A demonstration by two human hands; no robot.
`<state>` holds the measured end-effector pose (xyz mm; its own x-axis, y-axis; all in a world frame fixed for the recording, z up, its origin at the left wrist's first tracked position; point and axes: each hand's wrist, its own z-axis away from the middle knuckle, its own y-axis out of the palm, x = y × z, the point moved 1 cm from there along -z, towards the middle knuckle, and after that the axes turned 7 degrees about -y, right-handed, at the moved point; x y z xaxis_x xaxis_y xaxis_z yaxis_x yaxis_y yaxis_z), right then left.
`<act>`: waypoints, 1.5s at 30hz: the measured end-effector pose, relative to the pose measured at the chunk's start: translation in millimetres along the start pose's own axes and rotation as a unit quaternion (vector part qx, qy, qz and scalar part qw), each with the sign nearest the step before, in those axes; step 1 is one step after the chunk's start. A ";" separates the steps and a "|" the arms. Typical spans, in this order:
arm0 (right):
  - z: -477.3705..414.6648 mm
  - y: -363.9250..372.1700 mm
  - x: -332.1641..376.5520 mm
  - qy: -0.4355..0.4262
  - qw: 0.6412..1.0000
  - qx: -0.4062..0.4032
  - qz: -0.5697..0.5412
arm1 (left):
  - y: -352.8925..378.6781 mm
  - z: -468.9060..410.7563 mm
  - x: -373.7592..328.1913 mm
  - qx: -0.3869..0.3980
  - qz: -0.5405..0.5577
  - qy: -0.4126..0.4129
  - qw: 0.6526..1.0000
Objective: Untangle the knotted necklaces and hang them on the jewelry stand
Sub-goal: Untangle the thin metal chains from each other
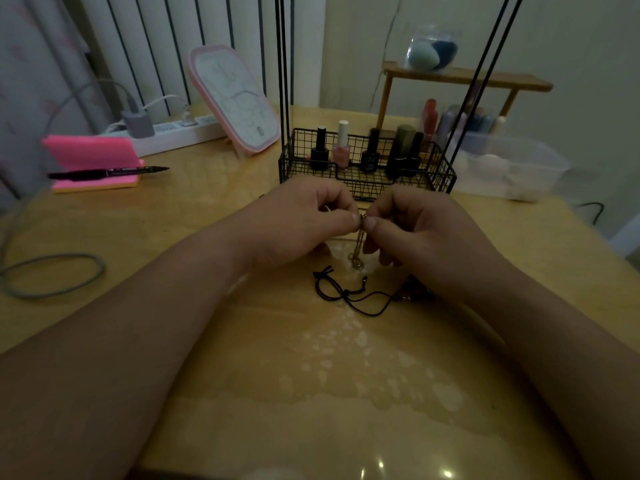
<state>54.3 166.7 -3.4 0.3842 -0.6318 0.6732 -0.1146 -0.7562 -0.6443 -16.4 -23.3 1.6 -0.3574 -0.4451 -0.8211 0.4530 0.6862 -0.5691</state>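
Together, both hands [301, 220] [415, 230] pinch the gold chain [360, 237], hanging vertically.

Single head-worn wide-angle view, aimed forward and down.
The table [104, 230] is seen from close above, filling most of the frame. Both forearms [156, 323] are taken in from the lower corners and are met at mid-frame. The basket [367, 174] and wall [588, 64] are caught at the far side, higher up.
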 end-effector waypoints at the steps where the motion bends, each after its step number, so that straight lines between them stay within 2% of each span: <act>1: 0.1 -0.3 0.2 -0.001 1.000 0.000 0.001 | 0.0 0.4 0.3 0.001 0.003 -0.003 1.000; 18: -0.3 -4.3 -1.0 -0.011 1.000 0.000 0.015 | 0.3 0.1 -2.8 -0.005 0.012 0.020 1.000; 25: -0.5 -2.7 2.5 0.012 1.000 -0.017 -0.017 | 2.2 0.4 -2.3 0.002 0.034 0.011 0.999; 38: 1.4 -4.0 5.2 -0.009 1.000 -0.013 -0.008 | -0.1 0.4 -0.5 0.018 0.016 0.008 1.000; 45: -0.5 0.5 3.8 0.020 0.999 -0.036 -0.013 | 2.2 -3.4 2.6 -0.004 0.055 0.026 0.998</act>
<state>55.2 163.7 -1.0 0.3514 -0.6175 0.7037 -0.1723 -0.7815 -0.5997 -19.1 -21.1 -1.7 -0.3469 -0.3368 -0.8753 0.4861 0.7336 -0.4749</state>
